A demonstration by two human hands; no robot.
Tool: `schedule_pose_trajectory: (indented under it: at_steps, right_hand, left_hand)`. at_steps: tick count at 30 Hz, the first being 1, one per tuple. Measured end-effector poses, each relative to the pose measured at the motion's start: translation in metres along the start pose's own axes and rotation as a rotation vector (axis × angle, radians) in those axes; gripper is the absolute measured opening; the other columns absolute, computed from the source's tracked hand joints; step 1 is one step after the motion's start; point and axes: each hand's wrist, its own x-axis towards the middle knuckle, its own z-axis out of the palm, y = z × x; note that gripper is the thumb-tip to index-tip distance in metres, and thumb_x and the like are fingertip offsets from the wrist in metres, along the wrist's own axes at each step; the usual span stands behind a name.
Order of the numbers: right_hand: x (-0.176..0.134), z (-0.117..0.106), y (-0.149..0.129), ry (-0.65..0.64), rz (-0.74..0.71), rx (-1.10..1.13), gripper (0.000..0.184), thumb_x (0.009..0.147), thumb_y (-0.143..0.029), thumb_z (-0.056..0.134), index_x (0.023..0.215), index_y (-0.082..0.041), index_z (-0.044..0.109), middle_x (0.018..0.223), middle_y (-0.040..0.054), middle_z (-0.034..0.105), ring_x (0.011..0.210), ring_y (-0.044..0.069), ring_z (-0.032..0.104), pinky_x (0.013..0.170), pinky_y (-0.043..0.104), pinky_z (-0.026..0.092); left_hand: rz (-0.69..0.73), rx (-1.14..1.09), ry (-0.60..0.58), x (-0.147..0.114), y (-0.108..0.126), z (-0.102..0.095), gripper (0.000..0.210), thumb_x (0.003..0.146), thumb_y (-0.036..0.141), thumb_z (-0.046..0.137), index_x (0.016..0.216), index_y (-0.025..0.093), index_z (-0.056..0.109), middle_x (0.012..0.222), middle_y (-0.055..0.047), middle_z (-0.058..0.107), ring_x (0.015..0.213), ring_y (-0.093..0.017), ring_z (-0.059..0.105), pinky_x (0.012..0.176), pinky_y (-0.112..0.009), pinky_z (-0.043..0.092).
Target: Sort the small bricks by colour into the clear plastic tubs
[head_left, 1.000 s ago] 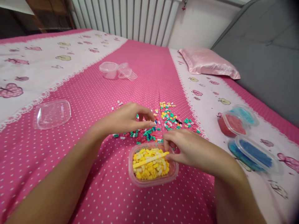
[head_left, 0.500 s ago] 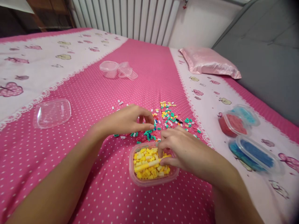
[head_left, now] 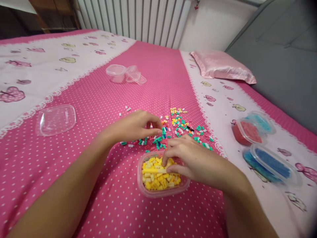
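My right hand [head_left: 184,155] hangs over a clear plastic tub [head_left: 163,194] heaped with small yellow and pale yellow toy bricks [head_left: 160,182]. Its thumb and fingers close round the right end of a slim yellow stick [head_left: 153,171], which lies level above the bricks; part of it is hidden by the fingers. Just beyond the tub, my left hand [head_left: 141,125] hovers at the loose mixed bricks [head_left: 159,142]. Its thumb and curled fingers come together in a pinch; whatever is between the tips is too small to make out.
Loose bricks [head_left: 182,124] in many colours spread across the pink dotted bedspread. Right of them sit a tub of red pieces [head_left: 247,132] and a tub of blue pieces [head_left: 271,165]. A clear lid [head_left: 56,120] lies at left; empty tubs [head_left: 116,74] stand farther back. A pillow [head_left: 221,66] is behind.
My right hand has shifted slightly left with the yellow stick, which has turned from a slant to nearly level. My left hand has moved only a little to the left.
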Motion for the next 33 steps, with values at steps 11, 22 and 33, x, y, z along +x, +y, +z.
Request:
schedule_pose_trajectory:
  at_steps: [11, 22, 33]
  right_hand:
    - [-0.001, 0.000, -0.005, -0.083, -0.079, 0.049, 0.008, 0.080, -0.023, 0.080, 0.078, -0.024, 0.072, 0.090, -0.0012, 0.065, 0.096, 0.019, 0.058, 0.097, 0.038, 0.029]
    - [-0.004, -0.004, -0.010, -0.077, -0.087, 0.083, 0.005, 0.090, -0.024, 0.070, 0.089, -0.025, 0.074, 0.098, 0.0017, 0.066, 0.102, 0.022, 0.057, 0.098, 0.040, 0.030]
    - [0.041, 0.017, 0.119, 0.754, 0.195, 0.011, 0.031, 0.097, -0.023, 0.051, 0.122, -0.017, 0.069, 0.124, 0.0127, 0.067, 0.117, 0.025, 0.056, 0.105, 0.043, 0.039]
  left_hand:
    - [-0.146, 0.096, 0.227, 0.005, -0.012, 0.001, 0.027, 0.092, 0.034, 0.055, 0.096, 0.015, 0.074, 0.084, -0.004, 0.074, 0.073, -0.015, 0.063, 0.067, -0.026, 0.041]
    - [-0.207, 0.145, 0.270, 0.004, -0.017, 0.001, 0.027, 0.093, 0.032, 0.052, 0.095, 0.017, 0.074, 0.086, -0.005, 0.075, 0.074, -0.017, 0.065, 0.067, -0.027, 0.042]
    - [-0.022, 0.354, 0.240, 0.026, -0.028, 0.043, 0.029, 0.098, 0.022, 0.048, 0.116, 0.020, 0.070, 0.120, -0.009, 0.072, 0.113, -0.024, 0.063, 0.099, -0.039, 0.042]
